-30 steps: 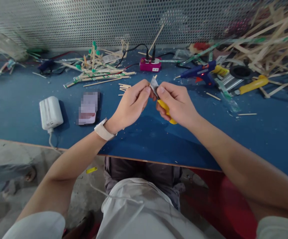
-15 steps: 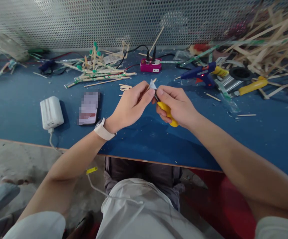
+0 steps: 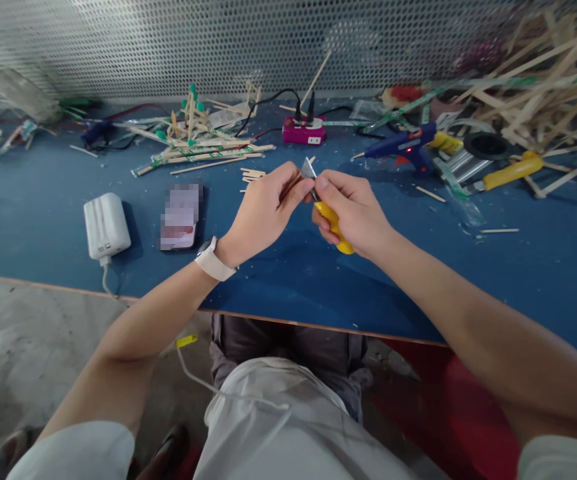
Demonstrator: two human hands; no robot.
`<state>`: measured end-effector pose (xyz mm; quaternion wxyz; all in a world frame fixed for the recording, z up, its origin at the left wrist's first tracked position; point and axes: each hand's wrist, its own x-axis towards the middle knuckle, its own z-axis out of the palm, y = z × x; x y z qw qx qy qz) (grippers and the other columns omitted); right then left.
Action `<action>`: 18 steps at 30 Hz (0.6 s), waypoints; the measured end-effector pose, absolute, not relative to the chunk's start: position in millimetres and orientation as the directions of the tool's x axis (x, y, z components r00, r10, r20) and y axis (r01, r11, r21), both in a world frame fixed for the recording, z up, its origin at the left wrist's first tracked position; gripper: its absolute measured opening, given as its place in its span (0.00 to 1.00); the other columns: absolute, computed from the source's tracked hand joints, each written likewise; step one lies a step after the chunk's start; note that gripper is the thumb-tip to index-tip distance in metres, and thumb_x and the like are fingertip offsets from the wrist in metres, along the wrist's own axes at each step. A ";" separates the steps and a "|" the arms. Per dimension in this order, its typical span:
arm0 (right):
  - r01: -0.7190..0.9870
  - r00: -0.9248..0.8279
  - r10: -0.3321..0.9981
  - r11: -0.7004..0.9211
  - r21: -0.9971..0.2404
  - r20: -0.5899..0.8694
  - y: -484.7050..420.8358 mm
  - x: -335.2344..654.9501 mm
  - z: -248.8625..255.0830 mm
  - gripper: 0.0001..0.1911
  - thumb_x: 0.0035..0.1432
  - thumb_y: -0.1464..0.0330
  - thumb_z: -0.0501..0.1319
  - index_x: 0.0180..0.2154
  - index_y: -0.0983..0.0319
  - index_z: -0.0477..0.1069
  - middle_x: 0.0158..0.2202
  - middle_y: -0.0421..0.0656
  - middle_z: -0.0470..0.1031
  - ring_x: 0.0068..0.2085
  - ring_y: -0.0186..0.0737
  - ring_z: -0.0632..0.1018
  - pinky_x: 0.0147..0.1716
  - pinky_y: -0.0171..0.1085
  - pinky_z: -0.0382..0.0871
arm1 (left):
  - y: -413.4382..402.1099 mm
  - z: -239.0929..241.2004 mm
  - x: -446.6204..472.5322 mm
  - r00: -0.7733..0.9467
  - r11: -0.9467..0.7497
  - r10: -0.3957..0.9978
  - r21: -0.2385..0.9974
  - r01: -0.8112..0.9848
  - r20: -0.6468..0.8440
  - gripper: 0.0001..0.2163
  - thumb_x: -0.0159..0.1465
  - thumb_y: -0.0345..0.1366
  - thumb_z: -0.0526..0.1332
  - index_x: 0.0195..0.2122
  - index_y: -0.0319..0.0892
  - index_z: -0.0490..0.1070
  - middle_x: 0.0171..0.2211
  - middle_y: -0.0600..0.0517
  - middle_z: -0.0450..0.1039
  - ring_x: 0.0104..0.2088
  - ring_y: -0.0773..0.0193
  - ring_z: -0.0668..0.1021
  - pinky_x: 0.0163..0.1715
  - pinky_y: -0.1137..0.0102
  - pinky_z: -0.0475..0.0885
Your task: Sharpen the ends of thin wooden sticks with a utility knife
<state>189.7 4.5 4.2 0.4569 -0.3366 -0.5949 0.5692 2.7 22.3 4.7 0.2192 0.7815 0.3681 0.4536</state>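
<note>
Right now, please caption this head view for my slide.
Right hand grips a yellow cutter, blade close to left hand.

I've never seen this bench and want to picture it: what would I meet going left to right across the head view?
White power bank → phone → left hand → right hand gripping a yellow-handled knife → blue glue gun → silver spool.
</note>
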 end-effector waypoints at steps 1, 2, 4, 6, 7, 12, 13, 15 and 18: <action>-0.115 -0.352 0.922 0.127 -0.985 0.160 4.9 189.6 3.4 0.23 0.72 0.46 0.64 0.36 0.59 0.71 0.17 0.32 0.65 0.12 0.29 0.64 0.10 0.30 0.55 | 22.3 4.3 2.7 0.316 -0.632 0.775 0.675 0.380 0.547 0.26 0.76 0.61 0.55 0.29 0.46 0.63 0.23 0.56 0.63 0.23 0.67 0.64 0.27 0.65 0.56; -0.107 -0.349 0.924 0.128 -0.986 0.158 5.3 189.7 2.6 0.23 0.72 0.46 0.64 0.36 0.59 0.71 0.17 0.32 0.65 0.12 0.29 0.64 0.10 0.30 0.55 | 22.0 4.1 2.7 0.314 -0.627 0.779 0.677 0.385 0.543 0.26 0.76 0.61 0.55 0.29 0.46 0.63 0.23 0.56 0.63 0.23 0.67 0.64 0.27 0.64 0.56; -0.092 -0.344 0.926 0.133 -0.987 0.157 6.0 189.9 1.2 0.23 0.72 0.46 0.64 0.36 0.58 0.71 0.17 0.32 0.65 0.12 0.29 0.64 0.10 0.30 0.55 | 21.1 3.9 2.9 0.307 -0.612 0.791 0.688 0.389 0.530 0.26 0.76 0.61 0.55 0.29 0.46 0.63 0.23 0.56 0.64 0.23 0.67 0.64 0.27 0.64 0.56; -0.086 -0.342 0.926 0.140 -0.986 0.161 6.1 189.5 0.4 0.24 0.72 0.45 0.64 0.35 0.58 0.71 0.17 0.32 0.65 0.12 0.30 0.64 0.10 0.30 0.55 | 19.8 4.0 3.2 0.299 -0.595 0.803 0.703 0.389 0.515 0.26 0.76 0.61 0.56 0.29 0.46 0.64 0.23 0.56 0.65 0.24 0.67 0.65 0.27 0.64 0.57; -0.088 -0.338 0.927 0.143 -0.986 0.164 5.8 188.9 0.2 0.24 0.71 0.45 0.64 0.35 0.58 0.71 0.17 0.32 0.65 0.12 0.30 0.64 0.09 0.31 0.55 | 18.9 4.3 3.4 0.295 -0.589 0.808 0.709 0.388 0.510 0.26 0.76 0.62 0.56 0.30 0.46 0.64 0.23 0.56 0.66 0.24 0.67 0.65 0.27 0.64 0.57; -0.124 -0.315 0.933 0.144 -0.982 0.176 2.4 184.5 -0.3 0.24 0.71 0.45 0.65 0.35 0.57 0.69 0.17 0.31 0.64 0.13 0.29 0.63 0.09 0.30 0.55 | 15.7 6.0 4.0 0.279 -0.565 0.825 0.730 0.386 0.491 0.26 0.75 0.62 0.56 0.30 0.46 0.63 0.24 0.55 0.68 0.24 0.68 0.63 0.26 0.65 0.57; -0.132 -0.312 0.933 0.146 -0.981 0.180 1.8 184.0 -0.7 0.24 0.71 0.45 0.65 0.35 0.57 0.69 0.18 0.31 0.64 0.13 0.29 0.63 0.09 0.30 0.56 | 15.7 6.2 3.9 0.280 -0.563 0.826 0.730 0.387 0.489 0.26 0.75 0.62 0.57 0.30 0.46 0.63 0.24 0.55 0.67 0.24 0.68 0.63 0.26 0.65 0.56; -0.139 -0.307 0.934 0.147 -0.979 0.184 1.3 183.6 -1.7 0.24 0.71 0.45 0.64 0.35 0.57 0.69 0.18 0.31 0.63 0.13 0.29 0.63 0.09 0.30 0.56 | 16.1 6.1 3.8 0.278 -0.565 0.825 0.727 0.390 0.492 0.27 0.74 0.63 0.57 0.29 0.45 0.64 0.23 0.55 0.66 0.23 0.68 0.62 0.25 0.65 0.55; -0.137 -0.302 0.937 0.139 -0.981 0.174 1.5 183.7 -3.3 0.24 0.71 0.44 0.64 0.35 0.57 0.69 0.18 0.31 0.63 0.13 0.29 0.63 0.09 0.31 0.56 | 17.3 5.5 3.4 0.271 -0.570 0.822 0.722 0.392 0.501 0.27 0.74 0.64 0.57 0.29 0.45 0.65 0.22 0.55 0.64 0.23 0.68 0.60 0.25 0.65 0.54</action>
